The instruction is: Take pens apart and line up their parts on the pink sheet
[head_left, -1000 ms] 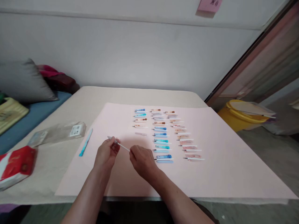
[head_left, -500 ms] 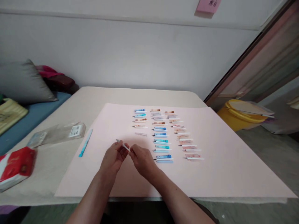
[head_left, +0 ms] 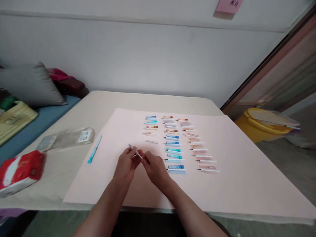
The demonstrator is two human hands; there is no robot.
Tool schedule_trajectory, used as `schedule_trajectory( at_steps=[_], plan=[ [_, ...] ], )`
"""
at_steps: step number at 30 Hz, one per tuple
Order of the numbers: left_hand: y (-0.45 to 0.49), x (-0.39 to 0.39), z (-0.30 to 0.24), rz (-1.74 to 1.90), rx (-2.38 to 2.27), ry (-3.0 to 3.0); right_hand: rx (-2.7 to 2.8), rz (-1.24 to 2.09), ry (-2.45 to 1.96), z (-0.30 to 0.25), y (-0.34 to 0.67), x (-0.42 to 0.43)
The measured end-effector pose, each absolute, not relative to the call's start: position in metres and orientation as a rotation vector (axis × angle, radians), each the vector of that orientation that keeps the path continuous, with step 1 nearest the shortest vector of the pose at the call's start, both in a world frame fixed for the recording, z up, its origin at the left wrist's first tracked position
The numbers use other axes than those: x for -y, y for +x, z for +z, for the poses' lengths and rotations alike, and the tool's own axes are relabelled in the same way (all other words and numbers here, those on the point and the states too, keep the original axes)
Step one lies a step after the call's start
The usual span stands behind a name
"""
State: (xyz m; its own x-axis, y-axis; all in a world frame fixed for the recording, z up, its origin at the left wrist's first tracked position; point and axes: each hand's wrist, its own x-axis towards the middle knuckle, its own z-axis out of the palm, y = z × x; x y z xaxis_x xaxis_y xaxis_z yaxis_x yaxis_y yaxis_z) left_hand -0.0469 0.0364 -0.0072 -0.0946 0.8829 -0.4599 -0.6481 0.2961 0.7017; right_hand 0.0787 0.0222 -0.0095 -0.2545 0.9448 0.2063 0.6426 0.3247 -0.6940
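Above the pink sheet (head_left: 234, 184), both hands are closed on one slim white pen refill (head_left: 139, 154). It slants from upper left to lower right, and a greyish pointed piece shows at its upper end. My left hand (head_left: 125, 164) pinches it near that end. At the lower end, the fingertips of my right hand (head_left: 155, 166) grip it and hide part of it. Just beyond my hands lies a clear pen barrel (head_left: 151, 142). Rows of disassembled pens, each with barrel parts and a refill, lie to the right, among them a blue pen barrel (head_left: 176, 167).
A turquoise pen (head_left: 94, 149) lies at the sheet's left edge, beside a clear plastic bag (head_left: 66, 140) and a red tissue pack (head_left: 22, 169). A yellow bucket (head_left: 256, 126) stands on the floor at right. The wall (head_left: 148, 59) rises behind the table.
The whole view has shifted slightly, so the table and hands appear a little farther right. Both hands keep their hold on the refill, with barely any change in pose.
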Motion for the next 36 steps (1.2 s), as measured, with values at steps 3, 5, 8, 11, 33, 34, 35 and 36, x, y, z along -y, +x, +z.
schedule_trajectory(
  at_steps=[3, 5, 8, 11, 33, 34, 35, 36],
  plan=[
    [-0.044, -0.035, -0.006, 1.301, -1.048, 0.321, 1.973, 0.654, -1.396, -0.011, 0.080, -0.022],
    [-0.043, -0.034, -0.005, 1.289, -1.049, 0.335, 1.957, 0.665, -1.393, -0.012, 0.081, -0.021],
    [-0.045, -0.033, -0.004, 1.246, -1.053, 0.341, 1.926, 0.702, -1.380, -0.014, 0.082, -0.021],
    [-0.049, -0.035, -0.006, 1.198, -1.051, 0.340, 1.889, 0.772, -1.360, -0.014, 0.082, -0.023],
    [-0.071, -0.047, -0.003, 1.383, -1.046, 0.170, 2.252, -0.049, -1.813, -0.065, 0.100, -0.087],
    [-0.072, -0.048, -0.003, 1.387, -1.046, 0.168, 2.273, -0.063, -1.833, -0.068, 0.098, -0.087],
    [-0.073, -0.048, -0.002, 1.393, -1.046, 0.166, 2.291, -0.073, -1.847, -0.069, 0.095, -0.086],
    [-0.074, -0.048, -0.002, 1.401, -1.047, 0.161, 2.302, -0.074, -1.856, -0.069, 0.093, -0.085]
  ],
)
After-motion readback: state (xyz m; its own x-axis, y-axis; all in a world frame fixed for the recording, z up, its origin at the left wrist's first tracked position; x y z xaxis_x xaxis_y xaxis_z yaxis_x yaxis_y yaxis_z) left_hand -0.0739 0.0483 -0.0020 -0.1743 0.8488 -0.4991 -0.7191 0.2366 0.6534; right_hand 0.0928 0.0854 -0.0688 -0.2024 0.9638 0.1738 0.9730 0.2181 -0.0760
